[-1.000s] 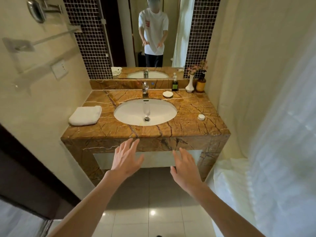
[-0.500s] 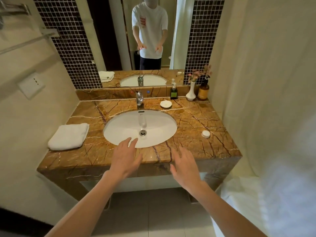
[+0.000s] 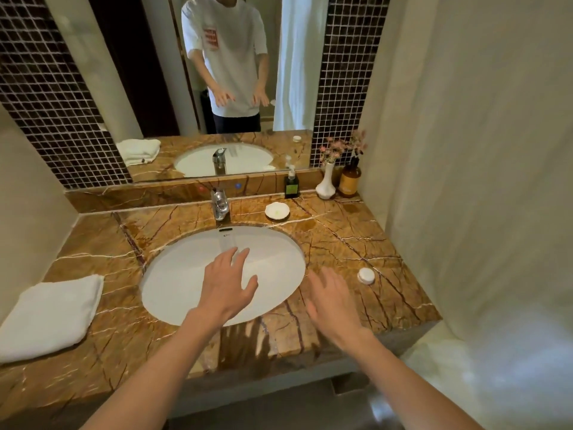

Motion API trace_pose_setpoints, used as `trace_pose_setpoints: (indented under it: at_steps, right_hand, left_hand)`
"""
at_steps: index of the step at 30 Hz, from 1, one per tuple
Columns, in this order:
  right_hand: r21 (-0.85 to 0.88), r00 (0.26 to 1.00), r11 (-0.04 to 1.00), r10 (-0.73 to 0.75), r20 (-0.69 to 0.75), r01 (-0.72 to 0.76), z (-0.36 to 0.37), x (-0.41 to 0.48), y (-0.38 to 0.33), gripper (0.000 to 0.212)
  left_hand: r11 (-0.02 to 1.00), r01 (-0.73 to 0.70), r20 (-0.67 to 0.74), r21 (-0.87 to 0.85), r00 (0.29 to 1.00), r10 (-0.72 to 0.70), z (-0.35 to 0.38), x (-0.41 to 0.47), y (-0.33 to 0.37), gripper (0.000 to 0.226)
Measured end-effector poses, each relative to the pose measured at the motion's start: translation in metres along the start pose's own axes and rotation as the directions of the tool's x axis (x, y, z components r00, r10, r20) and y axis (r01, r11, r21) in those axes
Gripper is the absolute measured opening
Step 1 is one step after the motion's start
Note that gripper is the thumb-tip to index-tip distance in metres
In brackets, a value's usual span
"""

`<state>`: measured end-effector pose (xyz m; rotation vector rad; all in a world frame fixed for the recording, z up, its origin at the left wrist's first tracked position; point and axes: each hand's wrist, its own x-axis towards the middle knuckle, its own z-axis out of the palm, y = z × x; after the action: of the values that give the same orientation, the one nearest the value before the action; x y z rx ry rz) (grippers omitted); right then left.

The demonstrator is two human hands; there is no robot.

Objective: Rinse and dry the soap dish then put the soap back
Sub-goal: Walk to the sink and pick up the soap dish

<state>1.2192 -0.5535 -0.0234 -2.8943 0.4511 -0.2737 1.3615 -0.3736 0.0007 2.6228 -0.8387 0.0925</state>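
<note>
Towel (image 3: pixel 51 315) folded left of basin (image 3: pixel 173 290), unused. Left hand (image 3: pixel 228 285) over basin, right hand (image 3: pixel 333 304) beside it, both grips spread, empty. Soap dish (image 3: pixel 277 210) behind basin, right of tap (image 3: pixel 220 204); rinsing not started.

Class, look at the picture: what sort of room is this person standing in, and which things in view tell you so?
Most likely a bathroom, perhaps in a hotel. An oval sink with a chrome faucet is set in a marble counter, with a wall mirror behind and a folded white towel beside it.
</note>
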Motion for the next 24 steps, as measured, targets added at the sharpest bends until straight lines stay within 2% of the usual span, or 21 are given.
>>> trace_pose_setpoints:
  at_steps: [13,24]
  right_hand:
    - [0.044,0.996,0.995,0.085,0.017,-0.085,0.013,0.084,0.046,0.058]
    - [0.088,0.998,0.996,0.01,0.069,-0.016,0.03,0.16,0.102,0.06]
  left_hand:
    - [0.998,-0.056,0.066,0.005,0.996,0.055,0.04,0.102,0.014,0.061]
    - [0.998,-0.006,0.084,0.06,0.996,0.001,0.077,0.176,0.046,0.061]
